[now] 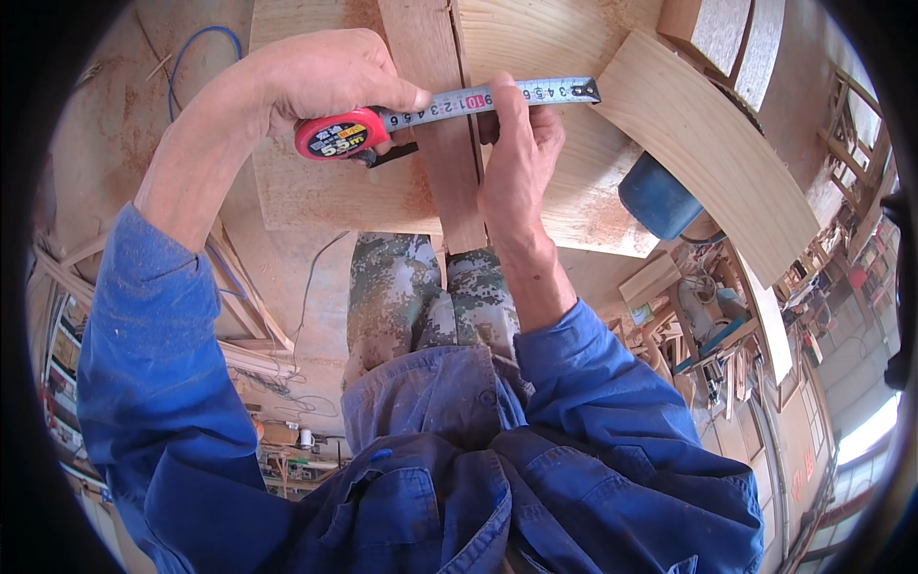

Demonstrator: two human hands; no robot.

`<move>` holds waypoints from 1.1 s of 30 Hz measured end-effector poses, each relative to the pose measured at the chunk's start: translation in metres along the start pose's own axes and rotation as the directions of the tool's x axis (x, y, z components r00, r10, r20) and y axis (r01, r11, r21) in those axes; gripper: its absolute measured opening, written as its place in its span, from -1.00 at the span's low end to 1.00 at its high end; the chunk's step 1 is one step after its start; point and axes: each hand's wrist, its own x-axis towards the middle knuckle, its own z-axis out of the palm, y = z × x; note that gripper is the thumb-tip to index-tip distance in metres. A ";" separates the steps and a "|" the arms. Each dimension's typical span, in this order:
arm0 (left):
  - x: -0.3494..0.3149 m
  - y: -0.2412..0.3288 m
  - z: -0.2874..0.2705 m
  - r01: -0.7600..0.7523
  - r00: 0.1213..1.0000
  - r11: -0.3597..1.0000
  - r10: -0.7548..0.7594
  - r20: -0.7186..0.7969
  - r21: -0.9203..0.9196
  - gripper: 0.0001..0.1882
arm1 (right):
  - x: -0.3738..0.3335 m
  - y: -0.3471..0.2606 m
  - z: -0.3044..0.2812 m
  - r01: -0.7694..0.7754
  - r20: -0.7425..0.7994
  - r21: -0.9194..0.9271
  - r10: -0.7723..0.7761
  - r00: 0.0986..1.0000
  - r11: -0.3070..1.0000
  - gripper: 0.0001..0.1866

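A red tape measure [330, 139] with a dark label is in my left hand [330, 75], whose thumb presses on the drawn-out blade. The pale blade [555, 90] runs to the right across a narrow brown wooden strip [449, 167] and ends in a dark hook beyond it. My right hand [521, 158] pinches the blade just right of the strip, one digit over it and the other fingers partly hidden below. Beneath the strip lies a wide pale wooden board [335, 196] dusted with sawdust.
A curved pale wooden panel [708, 153] lies at the right, with a blue container [660, 196] under its edge. Wooden blocks [712, 38] stand at the top right. A blue cable [206, 36] loops at the upper left. Wood offcuts and tools crowd both sides.
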 end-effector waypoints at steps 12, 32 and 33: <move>0.000 0.001 0.002 -0.028 0.999 0.999 0.029 0.014 -0.039 -0.50 | -0.018 -0.003 0.000 0.081 0.081 -0.095 -0.074 0.994 0.992 -0.72; -0.007 0.004 0.005 -0.011 1.000 1.000 0.012 -0.026 0.022 -0.50 | -0.040 -0.008 -0.036 0.214 0.167 -0.395 -0.159 0.973 0.893 -0.68; -0.009 0.002 0.003 -0.029 1.000 0.995 0.029 -0.008 0.098 -0.50 | -0.047 -0.014 -0.044 0.216 0.162 -0.449 -0.159 0.974 0.867 -0.70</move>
